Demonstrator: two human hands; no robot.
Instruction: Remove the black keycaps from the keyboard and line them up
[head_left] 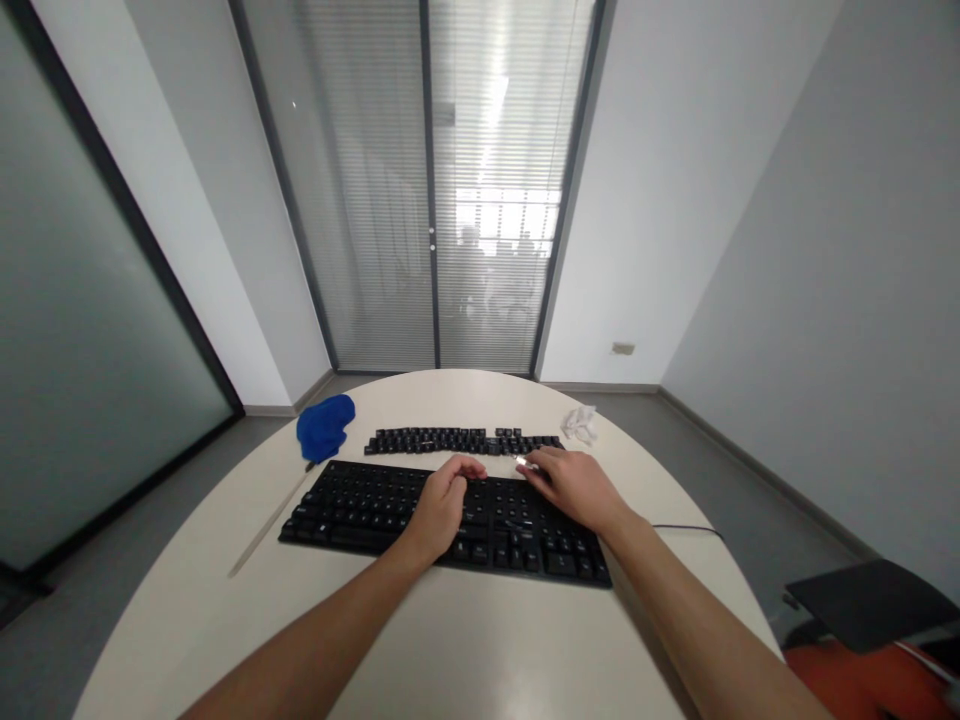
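A full-size black computer keyboard (360,508) lies flat, its right end angled nearer; just beyond, black keycaps (442,440) stand in tight rows beside a small, bright, indistinct item (523,461).

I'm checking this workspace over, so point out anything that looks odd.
The loose black keycaps stand out: they lie in rows on the table beyond the keyboard, rather than on it. The crumpled white wad to their right looks untidy. No spill shows.
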